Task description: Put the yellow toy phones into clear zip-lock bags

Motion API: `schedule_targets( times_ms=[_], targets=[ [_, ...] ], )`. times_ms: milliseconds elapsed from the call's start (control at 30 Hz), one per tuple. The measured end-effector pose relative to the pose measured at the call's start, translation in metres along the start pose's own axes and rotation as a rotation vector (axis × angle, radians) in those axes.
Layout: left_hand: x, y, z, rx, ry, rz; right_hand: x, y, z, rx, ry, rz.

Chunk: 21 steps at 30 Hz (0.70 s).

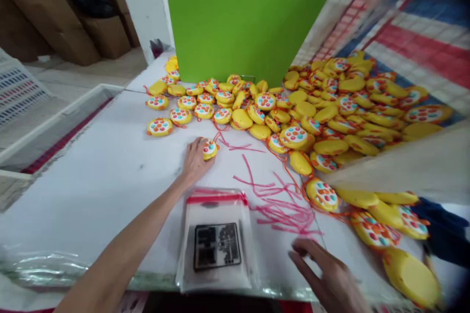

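My left hand (196, 160) is closed around a small yellow toy (210, 149) with colored dots on a white top, resting on the white table. Loose pink strips (284, 210) lie between my hands. Low on the right, my right hand (325, 271) hovers just below these strips, slightly blurred; its thumb and forefinger are apart with nothing visible between them. A stack of clear plastic bags (216, 274) with red top edges and a black printed panel lies in front of me, between my forearms.
A large pile of similar yellow toys (304, 110), some with orange cords, spreads across the back and right. A green panel (249, 19) stands behind it. White crates (22, 90) are on the left, with cardboard boxes (55, 14) beyond. Dark blue cloth (442, 230) lies at right.
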State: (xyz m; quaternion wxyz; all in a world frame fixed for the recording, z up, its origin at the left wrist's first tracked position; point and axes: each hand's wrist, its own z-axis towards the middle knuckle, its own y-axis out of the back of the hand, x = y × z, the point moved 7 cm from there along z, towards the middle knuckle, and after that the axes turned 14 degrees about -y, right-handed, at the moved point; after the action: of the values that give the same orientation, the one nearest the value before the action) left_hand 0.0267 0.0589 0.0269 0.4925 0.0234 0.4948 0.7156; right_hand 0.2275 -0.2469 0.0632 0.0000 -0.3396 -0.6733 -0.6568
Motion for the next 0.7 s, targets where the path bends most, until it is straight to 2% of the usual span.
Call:
schedule_targets(
  times_ms=[33,100,167,233,333,433,500,567,633,700],
  targets=[
    [0.001,0.002,-0.001,-0.009,0.010,-0.028,0.031,0.000,0.021,-0.047,0.076,0.005],
    [0.001,0.008,-0.003,-0.024,0.036,-0.085,0.090,-0.011,0.057,-0.016,0.221,0.019],
    [-0.001,0.016,-0.006,-0.037,0.073,-0.137,0.137,-0.018,0.086,-0.026,0.341,0.043],
    [-0.008,0.026,-0.012,-0.042,0.110,-0.189,0.171,-0.026,0.109,-0.029,0.428,0.055],
    [-0.026,0.038,-0.021,-0.004,0.140,-0.311,0.199,-0.042,0.133,0.047,0.510,0.125],
    [-0.037,0.043,-0.036,0.073,0.227,-0.579,0.204,-0.055,0.143,0.167,0.500,0.331],
    [-0.036,0.051,-0.051,0.051,0.329,-0.620,0.191,-0.061,0.149,0.248,0.344,0.520],
    [-0.036,0.063,-0.067,0.004,0.348,-0.465,0.169,-0.067,0.152,0.317,0.121,0.709],
    [-0.052,0.065,-0.079,0.049,0.201,-0.314,0.148,-0.071,0.152,0.348,-0.063,0.853],
    [-0.080,0.054,-0.092,0.159,-0.042,-0.211,0.133,-0.074,0.151,0.335,-0.185,0.947]
  ],
)
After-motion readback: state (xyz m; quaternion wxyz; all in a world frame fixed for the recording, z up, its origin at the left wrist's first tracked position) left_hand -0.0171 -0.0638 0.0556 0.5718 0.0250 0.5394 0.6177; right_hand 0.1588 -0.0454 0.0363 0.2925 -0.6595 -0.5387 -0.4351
